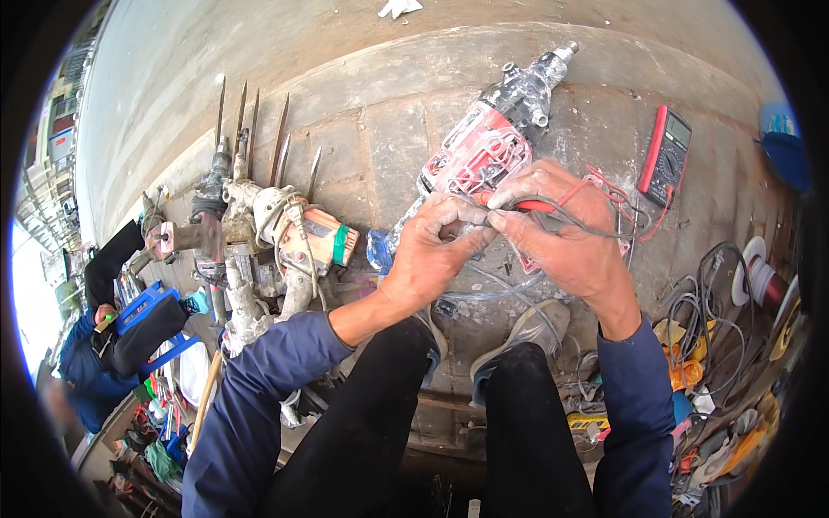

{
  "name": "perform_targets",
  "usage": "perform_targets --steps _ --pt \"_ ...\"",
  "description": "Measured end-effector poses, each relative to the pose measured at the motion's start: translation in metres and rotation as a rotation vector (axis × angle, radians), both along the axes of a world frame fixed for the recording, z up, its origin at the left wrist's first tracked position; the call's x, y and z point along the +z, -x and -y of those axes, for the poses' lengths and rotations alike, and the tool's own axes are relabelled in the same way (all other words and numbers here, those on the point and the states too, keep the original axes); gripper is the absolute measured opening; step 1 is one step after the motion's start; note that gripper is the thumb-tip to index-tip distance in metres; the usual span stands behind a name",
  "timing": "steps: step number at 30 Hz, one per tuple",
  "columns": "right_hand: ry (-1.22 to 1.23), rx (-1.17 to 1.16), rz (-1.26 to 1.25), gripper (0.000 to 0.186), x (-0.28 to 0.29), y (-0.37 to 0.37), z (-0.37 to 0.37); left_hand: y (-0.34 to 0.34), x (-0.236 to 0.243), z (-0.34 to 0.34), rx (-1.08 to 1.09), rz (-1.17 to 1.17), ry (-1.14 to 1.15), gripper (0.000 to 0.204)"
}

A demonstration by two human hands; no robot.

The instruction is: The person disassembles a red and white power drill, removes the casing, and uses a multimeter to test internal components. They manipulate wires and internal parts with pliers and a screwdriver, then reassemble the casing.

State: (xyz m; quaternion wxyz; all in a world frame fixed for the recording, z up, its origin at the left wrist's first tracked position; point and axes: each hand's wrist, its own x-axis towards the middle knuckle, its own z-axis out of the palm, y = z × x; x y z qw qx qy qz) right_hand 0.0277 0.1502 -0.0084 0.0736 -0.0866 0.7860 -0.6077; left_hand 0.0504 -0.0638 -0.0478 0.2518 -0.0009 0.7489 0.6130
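In front of my knees my two hands meet, fingertips together. My right hand [561, 233] is closed on a red test probe [531, 205], and a dark lead loops over its fingers. My left hand [439, 246] is pinched shut at the probe's tip; whatever lies between its fingers is too small to make out. Just beyond them rests a dusty red and black demolition hammer [492, 138], its housing opened with wires showing. Thin red leads run toward a red and black multimeter [665, 160] on the paving to the right.
Several dusty breaker hammers [281, 220] with pointed chisels stand at left. Beyond them a person in blue [95, 371] sits by a blue crate [147, 306]. At right are coiled cables [708, 302], a wire spool [764, 281] and piled parts. A kerb crosses behind the hammer.
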Motion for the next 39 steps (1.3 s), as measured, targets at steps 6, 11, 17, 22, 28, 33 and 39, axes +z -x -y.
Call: perform_targets --steps 6,11,17,22,28,33,39 --pt "0.212 -0.245 0.133 0.014 0.008 -0.009 -0.006 -0.007 -0.002 0.005 0.117 0.225 -0.210 0.023" --pt "0.210 -0.349 0.152 0.014 0.001 -0.009 -0.017 -0.003 -0.004 0.014 0.162 0.357 -0.296 0.016" --pt "0.154 -0.350 0.158 0.018 -0.004 -0.009 -0.020 -0.001 -0.006 0.014 0.156 0.356 -0.235 0.012" --pt "0.158 -0.338 0.131 0.018 -0.008 -0.009 -0.021 -0.001 -0.007 0.013 0.155 0.346 -0.232 0.012" --pt "0.162 -0.326 0.167 0.017 -0.002 -0.010 -0.016 -0.001 -0.004 0.013 0.135 0.291 -0.194 0.010" --pt "0.157 -0.317 0.147 0.015 0.002 -0.009 -0.014 -0.002 -0.005 0.016 0.129 0.310 -0.178 0.009" --pt "0.122 -0.300 0.093 0.013 0.001 -0.009 -0.014 -0.003 -0.009 0.016 0.120 0.288 -0.183 0.009"
